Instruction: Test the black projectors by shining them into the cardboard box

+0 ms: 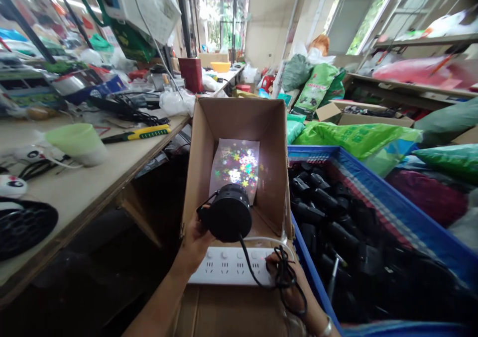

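Observation:
My left hand (198,235) is closed around the side of a round black projector lamp (227,215) with a bracket. Light from the lamp throws coloured stars and dots onto a white sheet of paper (218,177) inside an open cardboard box (239,115). A black power cord (244,255) runs from the lamp's back across a white power strip (233,272). At the strip's right end, my right hand (274,263) has its fingers closed, with the cord's tied bundle (286,272) over it. The plug is hidden there.
On the right, a blue crate (381,192) holds many black lamp housings (345,232). To the left, a workbench (123,158) carries a pale green cup (80,143) and a yellow-and-black tool (144,134). Green bags (354,138) lie behind the crate.

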A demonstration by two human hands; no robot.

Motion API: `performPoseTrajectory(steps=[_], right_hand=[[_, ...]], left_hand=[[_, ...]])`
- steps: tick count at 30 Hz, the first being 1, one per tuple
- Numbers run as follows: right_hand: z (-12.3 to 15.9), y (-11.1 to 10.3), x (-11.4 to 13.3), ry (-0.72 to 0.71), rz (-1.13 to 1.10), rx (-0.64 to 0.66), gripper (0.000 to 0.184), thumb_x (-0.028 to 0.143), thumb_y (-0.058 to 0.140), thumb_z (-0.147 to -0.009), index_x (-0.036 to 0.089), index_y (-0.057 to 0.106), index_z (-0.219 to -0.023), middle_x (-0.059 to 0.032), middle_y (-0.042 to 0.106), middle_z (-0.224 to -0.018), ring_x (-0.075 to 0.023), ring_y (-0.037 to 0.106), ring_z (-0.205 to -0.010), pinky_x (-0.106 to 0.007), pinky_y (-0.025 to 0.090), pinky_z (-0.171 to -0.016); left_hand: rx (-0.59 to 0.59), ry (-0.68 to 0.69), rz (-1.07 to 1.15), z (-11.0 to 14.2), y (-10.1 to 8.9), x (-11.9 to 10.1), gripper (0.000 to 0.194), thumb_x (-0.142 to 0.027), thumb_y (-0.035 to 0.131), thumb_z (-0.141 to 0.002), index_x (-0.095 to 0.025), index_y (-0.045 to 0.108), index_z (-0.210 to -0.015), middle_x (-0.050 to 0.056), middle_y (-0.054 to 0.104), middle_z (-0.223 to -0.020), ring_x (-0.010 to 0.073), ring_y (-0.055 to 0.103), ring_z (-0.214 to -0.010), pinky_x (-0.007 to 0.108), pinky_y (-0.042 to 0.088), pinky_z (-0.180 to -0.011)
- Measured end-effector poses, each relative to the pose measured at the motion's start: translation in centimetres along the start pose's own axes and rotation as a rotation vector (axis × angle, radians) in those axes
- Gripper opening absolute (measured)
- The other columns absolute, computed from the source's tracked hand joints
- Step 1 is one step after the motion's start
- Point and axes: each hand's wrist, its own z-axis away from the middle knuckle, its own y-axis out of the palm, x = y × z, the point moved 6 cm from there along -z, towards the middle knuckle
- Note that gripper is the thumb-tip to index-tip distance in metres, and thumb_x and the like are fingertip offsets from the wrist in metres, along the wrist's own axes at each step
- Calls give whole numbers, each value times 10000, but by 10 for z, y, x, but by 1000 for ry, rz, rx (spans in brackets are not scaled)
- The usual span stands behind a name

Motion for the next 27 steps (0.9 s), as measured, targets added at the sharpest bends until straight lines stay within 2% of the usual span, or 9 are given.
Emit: performPoseTrajectory(steps=[5,8,13,19,27], right_hand=[[1,0,-4,76,-76,-49,198,290,533,-832,239,682,-953,-96,693,-959,-263,647,-879,-398,532,-772],[1,-1,-5,112,-96,-85,185,288,557,-822,248,690,-945,-89,700,-951,-262,651,-863,-399,537,-777],[-4,-7,4,86,-73,-143,117,261,606,-783,235,706,-837,-75,708,-877,-259,658,-839,-378,535,-773],[-5,-8,8,139,-126,-138,123,272,601,-796,231,704,-850,-77,713,-892,-245,668,-833,-334,544,-736],[-3,-8,7,165,-54,-107,116,298,603,-800,218,684,-824,-83,700,-887,-250,656,-856,-358,525,-786]], left_hand=[[-72,-26,-78,6,-7,-5,507,-372,784,-654,-204,523,-1055,36,660,-938,171,633,-761,261,524,-633],[-44,-63,-43,9,-4,-7,544,-365,801,-633,-206,499,-1056,10,660,-832,151,616,-619,268,522,-548],[-25,-80,-43,14,-1,-8,530,-370,799,-635,-196,507,-1042,-8,650,-717,143,606,-541,259,513,-500],[-24,-78,-71,16,3,-10,533,-411,790,-636,-193,542,-1054,-2,636,-704,159,627,-601,265,529,-552],[-28,-73,-37,17,2,-8,567,-410,795,-628,-212,540,-1095,14,656,-760,194,653,-704,287,550,-610]])
